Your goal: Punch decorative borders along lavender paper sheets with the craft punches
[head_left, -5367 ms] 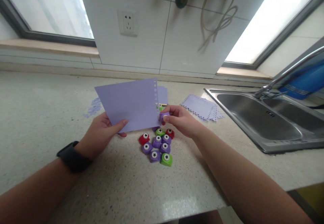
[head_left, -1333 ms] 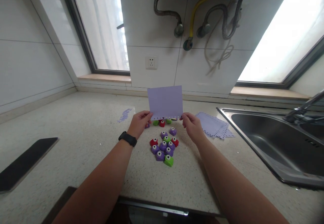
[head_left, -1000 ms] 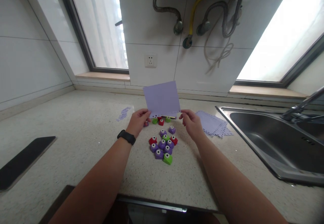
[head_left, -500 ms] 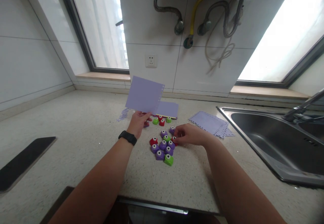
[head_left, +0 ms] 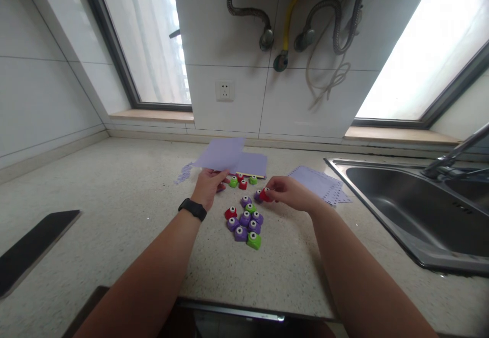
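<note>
Black and flat, a dark slab (head_left: 32,246) lies at the far left edge of the speckled stone countertop (head_left: 114,185), well apart from your hands. Moving right, a scatter of small lilac paper bits (head_left: 184,173) sits on the counter just left of your left hand (head_left: 208,188), which wears a black watch (head_left: 192,208) on the wrist. That hand is closed on the near edge of a lilac paper sheet (head_left: 219,155), pinched between thumb and fingers and held almost level, tilted only slightly above the counter. Behind it, a stack of lilac paper (head_left: 252,164) lies flat near the wall.

Between your two hands sit the small craft punches: a green punch (head_left: 233,181), a red one (head_left: 242,184) and another green one (head_left: 252,179) in a row just in front of the stack, and nearer to you a tight cluster of punches (head_left: 244,223) in purple, red and green, touching one another, with a bright green one at the near end.

Your right hand (head_left: 290,194) is closed around a red punch (head_left: 265,194), gripped at the fingertips and lifted just off the counter, beside the far end of the cluster. A purple punch (head_left: 257,196) sits just left of it; whether they touch you cannot tell.

Right of that hand, a fanned pile of punched-edge lilac sheets (head_left: 319,182) rests near the steel sink (head_left: 412,210), with the tap (head_left: 454,157) at the far right.
</note>
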The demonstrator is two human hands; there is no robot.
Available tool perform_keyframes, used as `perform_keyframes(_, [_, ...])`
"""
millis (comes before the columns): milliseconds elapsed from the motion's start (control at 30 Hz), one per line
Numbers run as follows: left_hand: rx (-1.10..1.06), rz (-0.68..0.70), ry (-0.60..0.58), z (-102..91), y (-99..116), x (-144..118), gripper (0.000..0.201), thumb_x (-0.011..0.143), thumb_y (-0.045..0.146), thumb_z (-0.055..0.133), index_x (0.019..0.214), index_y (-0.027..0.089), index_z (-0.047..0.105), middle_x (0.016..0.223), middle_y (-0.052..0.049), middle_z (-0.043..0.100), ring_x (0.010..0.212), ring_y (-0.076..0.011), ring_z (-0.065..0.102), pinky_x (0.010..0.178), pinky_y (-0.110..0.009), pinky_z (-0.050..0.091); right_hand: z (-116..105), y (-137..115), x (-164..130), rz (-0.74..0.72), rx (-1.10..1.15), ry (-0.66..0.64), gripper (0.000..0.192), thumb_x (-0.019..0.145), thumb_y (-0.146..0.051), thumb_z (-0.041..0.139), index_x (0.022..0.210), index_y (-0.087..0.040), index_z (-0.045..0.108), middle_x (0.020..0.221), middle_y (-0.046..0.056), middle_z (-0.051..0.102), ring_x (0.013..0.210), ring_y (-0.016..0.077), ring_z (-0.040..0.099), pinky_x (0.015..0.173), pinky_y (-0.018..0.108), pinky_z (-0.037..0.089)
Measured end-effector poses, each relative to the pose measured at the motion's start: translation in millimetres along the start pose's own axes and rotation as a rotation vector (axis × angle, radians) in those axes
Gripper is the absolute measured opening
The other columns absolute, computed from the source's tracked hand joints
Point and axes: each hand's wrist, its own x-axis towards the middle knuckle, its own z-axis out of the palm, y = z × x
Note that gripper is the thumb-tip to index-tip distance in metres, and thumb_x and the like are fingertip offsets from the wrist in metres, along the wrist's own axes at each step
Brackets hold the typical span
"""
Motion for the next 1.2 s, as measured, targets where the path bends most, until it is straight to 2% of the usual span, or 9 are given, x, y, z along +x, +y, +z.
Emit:
perform_keyframes(133, [0.005, 0.005, -0.005, -0.4, -1.9, 0.2, 0.048, 0.068, 0.037, 0.091, 0.103, 0.01, 0.069, 0.081, -0.004, 0.069, 0.063, -0.011, 0.064, 0.048, -0.018, 0.046, 5.1, -2.1, 3.6, -0.016, 0.322, 0.085, 0.032, 0.091, -0.044, 0.07, 0.096, -0.016, 0.058, 0.089, 0.009, 0.072, 0.075, 0.0171, 0.07, 0.07, 0.032, 0.057])
perform_keyframes(233, [0.002, 0.014, -0.014, 0.3, -1.2, -0.8, 0.048, 0.069, 0.037, 0.091, 0.103, 0.01, 0.07, 0.082, -0.005, 0.07, 0.063, -0.0108, 0.064, 0.048, -0.018, 0.046, 9.6, -3.6, 6.1, -0.06, 0.405, 0.133, 0.036, 0.089, -0.045, 0.074, 0.1, -0.014, 0.059, 0.089, 0.01, 0.071, 0.078, 0.0179, 0.07, 0.075, 0.035, 0.059])
perform_keyframes(567, [-0.007, 0.035, -0.056, 5.4, 3.5, -5.6, 0.042, 0.071, 0.036, 0.09, 0.097, 0.009, 0.071, 0.073, -0.005, 0.068, 0.057, -0.0101, 0.061, 0.046, -0.018, 0.042, 20.2, 4.0, 11.9, -0.132, 0.425, 0.161, 0.03, 0.091, -0.038, 0.073, 0.108, -0.016, 0.06, 0.092, 0.008, 0.072, 0.08, 0.0165, 0.068, 0.079, 0.035, 0.054])
perform_keyframes(767, [-0.015, 0.052, -0.073, 6.6, 5.9, -7.3, 0.04, 0.071, 0.035, 0.09, 0.096, 0.01, 0.071, 0.074, -0.004, 0.069, 0.055, -0.0099, 0.061, 0.045, -0.019, 0.04, 23.8, -1.0, 10.6, -0.139, 0.482, 0.16, 0.03, 0.091, -0.036, 0.073, 0.108, -0.018, 0.058, 0.084, 0.004, 0.069, 0.078, 0.0153, 0.064, 0.079, 0.033, 0.051])
perform_keyframes(967, [-0.023, 0.062, -0.074, 9.1, 8.2, -8.4, 0.04, 0.069, 0.034, 0.091, 0.095, 0.011, 0.071, 0.071, -0.003, 0.068, 0.056, -0.0102, 0.061, 0.045, -0.019, 0.04, 27.0, -2.6, 11.9, -0.131, 0.562, 0.179, 0.04, 0.084, -0.032, 0.078, 0.113, -0.019, 0.055, 0.091, 0.002, 0.066, 0.083, 0.0152, 0.063, 0.079, 0.032, 0.05])
perform_keyframes(1200, [-0.011, 0.054, -0.068, 10.0, 10.4, -9.6, 0.041, 0.069, 0.035, 0.091, 0.095, 0.01, 0.071, 0.07, -0.004, 0.069, 0.05, -0.0093, 0.058, 0.044, -0.02, 0.038, 29.7, -4.3, 13.0, -0.126, 0.58, 0.138, 0.045, 0.082, -0.029, 0.079, 0.117, -0.019, 0.054, 0.095, 0.003, 0.064, 0.081, 0.0125, 0.06, 0.075, 0.028, 0.05])
